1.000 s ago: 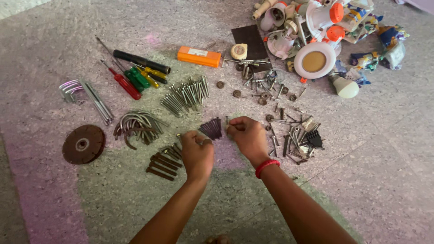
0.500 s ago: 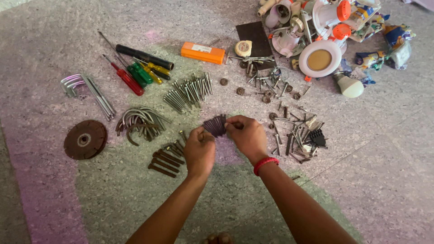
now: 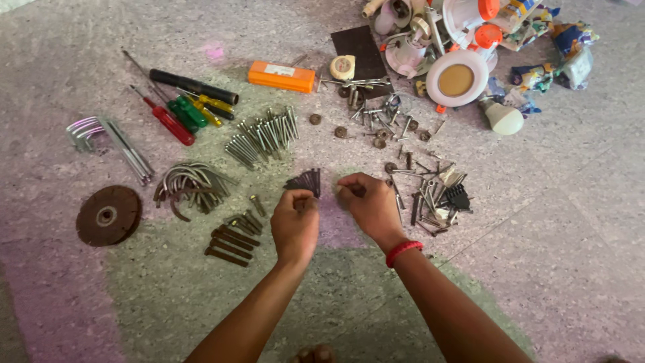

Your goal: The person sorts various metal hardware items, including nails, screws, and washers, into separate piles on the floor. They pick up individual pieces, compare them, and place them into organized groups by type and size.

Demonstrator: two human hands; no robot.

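A fan of small dark nails (image 3: 306,181) lies on the floor (image 3: 168,296), just beyond both hands. The left hand (image 3: 294,225) has its fingers pinched shut beside the fan; the right hand (image 3: 366,202) curls closed nearby, its contents hidden. Rusty bolts (image 3: 232,240) lie left, mixed screws (image 3: 433,198) right.

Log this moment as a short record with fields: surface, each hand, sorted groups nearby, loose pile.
surface: speckled floor
left hand: fingers pinched just below the dark nails
right hand: fingers curled beside the same nails; contents hidden
sorted groups: silver nails, rusty bolts, curved hooks, screwdrivers
loose pile: mixed screws
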